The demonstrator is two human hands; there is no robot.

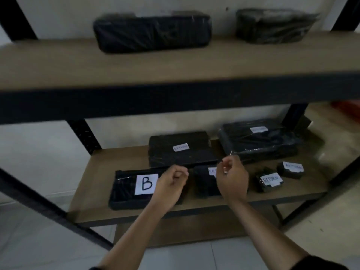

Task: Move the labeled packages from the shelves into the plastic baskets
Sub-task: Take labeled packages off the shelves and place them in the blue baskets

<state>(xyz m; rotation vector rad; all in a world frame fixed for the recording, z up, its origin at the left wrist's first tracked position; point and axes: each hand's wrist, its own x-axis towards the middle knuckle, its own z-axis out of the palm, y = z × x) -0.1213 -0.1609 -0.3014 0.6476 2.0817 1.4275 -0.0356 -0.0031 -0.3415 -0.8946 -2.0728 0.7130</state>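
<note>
Two bare forearms reach over the lower brown wooden shelf (pixel 93 172), left hand (pixel 171 182) and right hand (pixel 231 178) both curled, gripping nothing. Just left of the left fingers (pixel 180 173) lies a black plastic-wrapped package labelled B (pixel 132 188); another small black package (pixel 205 182) sits between the hands.

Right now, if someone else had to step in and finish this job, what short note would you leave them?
Left hand: fingers curled, holding nothing, hovering over the package marked B.
Right hand: fingers also curled, nothing visibly held, over a small package whose label it partly hides.
Lower shelf: six black wrapped packages, including two flat ones at the back and two small ones on the right, several labelled RETURN.
Upper shelf: two wrapped bundles, no labels visible.
Done: cannot tell; no baskets are in view.
Left: every package seen here.
</note>
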